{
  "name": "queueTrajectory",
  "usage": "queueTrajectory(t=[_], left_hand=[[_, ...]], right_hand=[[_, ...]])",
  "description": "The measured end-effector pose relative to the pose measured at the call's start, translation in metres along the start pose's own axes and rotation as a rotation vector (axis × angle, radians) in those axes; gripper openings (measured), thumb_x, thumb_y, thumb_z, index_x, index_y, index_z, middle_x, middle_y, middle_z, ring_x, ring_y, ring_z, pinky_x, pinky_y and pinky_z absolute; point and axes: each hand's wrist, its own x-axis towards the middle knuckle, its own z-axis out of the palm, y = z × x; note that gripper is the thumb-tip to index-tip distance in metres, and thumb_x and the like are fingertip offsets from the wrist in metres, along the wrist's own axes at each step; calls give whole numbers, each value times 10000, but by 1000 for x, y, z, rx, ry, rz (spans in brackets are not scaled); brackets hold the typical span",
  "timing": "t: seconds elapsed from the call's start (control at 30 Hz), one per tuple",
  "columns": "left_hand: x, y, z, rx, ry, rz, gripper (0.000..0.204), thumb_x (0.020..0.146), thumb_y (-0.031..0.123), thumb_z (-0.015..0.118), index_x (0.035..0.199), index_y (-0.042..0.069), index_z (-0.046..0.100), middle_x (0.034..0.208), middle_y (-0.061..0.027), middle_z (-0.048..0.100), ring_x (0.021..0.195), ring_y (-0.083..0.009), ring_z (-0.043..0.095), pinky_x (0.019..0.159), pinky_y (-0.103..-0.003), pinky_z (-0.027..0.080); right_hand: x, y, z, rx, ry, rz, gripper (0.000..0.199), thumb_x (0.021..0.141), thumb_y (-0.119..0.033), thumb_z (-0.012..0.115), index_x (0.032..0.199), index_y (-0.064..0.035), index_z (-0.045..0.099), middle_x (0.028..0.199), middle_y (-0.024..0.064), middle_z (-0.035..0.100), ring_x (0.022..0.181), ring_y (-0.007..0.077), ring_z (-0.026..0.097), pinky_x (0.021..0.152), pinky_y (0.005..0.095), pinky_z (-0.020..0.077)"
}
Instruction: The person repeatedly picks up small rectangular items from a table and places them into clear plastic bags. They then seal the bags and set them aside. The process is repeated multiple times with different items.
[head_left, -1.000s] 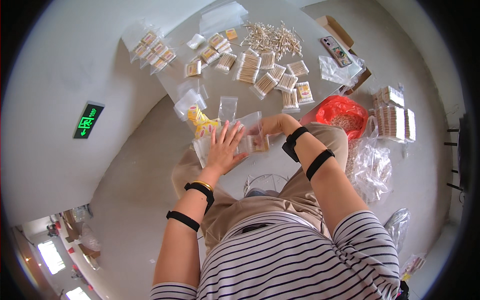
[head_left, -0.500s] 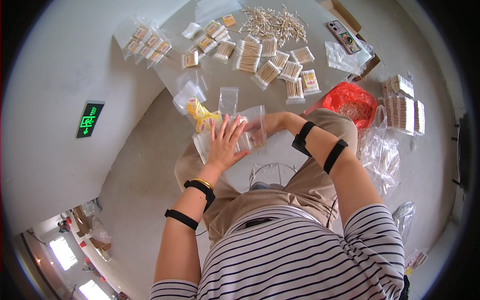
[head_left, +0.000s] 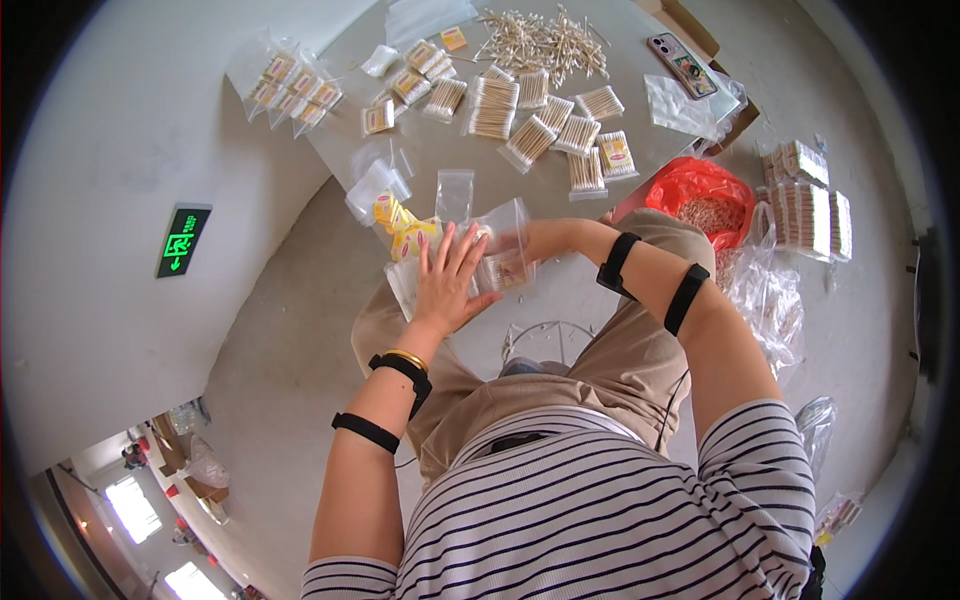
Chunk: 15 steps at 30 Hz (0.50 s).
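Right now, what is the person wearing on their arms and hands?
Both hands are bare, without gloves. The left hand has a black wrist strap beside a thin gold bangle, and a second black band sits higher on the forearm. The right arm carries two black bands. Short black-and-white striped sleeves cover the upper arms.

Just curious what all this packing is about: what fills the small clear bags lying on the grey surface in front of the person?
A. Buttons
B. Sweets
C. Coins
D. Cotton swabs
D: the clear bags hold bundles of thin pale sticks, like the loose pile of cotton swabs beyond them.
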Motion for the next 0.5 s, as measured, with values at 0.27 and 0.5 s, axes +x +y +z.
queueTrajectory(t=[0.27, 0.5], left_hand=[[-1, -1, 1, -40, 21, 6, 1022, 846, 763, 609, 1638, 183, 322, 1704, -53, 318, 1572, -367, 251, 1260, -657, 119], [1, 1, 1, -49, 26, 7, 1055, 809, 730, 674, 1634, 171, 325, 1698, -53, 325, 1571, -364, 254, 1262, -658, 117]], right_hand=[[15, 31, 2, 23, 108, -89, 486, 880, -234, 757, 1330, -69, 677, 1044, 75, 744, 898, 175, 675, 796, 340, 541], [37, 44, 30, -122, 449, -47, 351, 837, -104, 668, 1165, -46, 778, 908, 119, 768, 763, 231, 729, 685, 374, 568]])
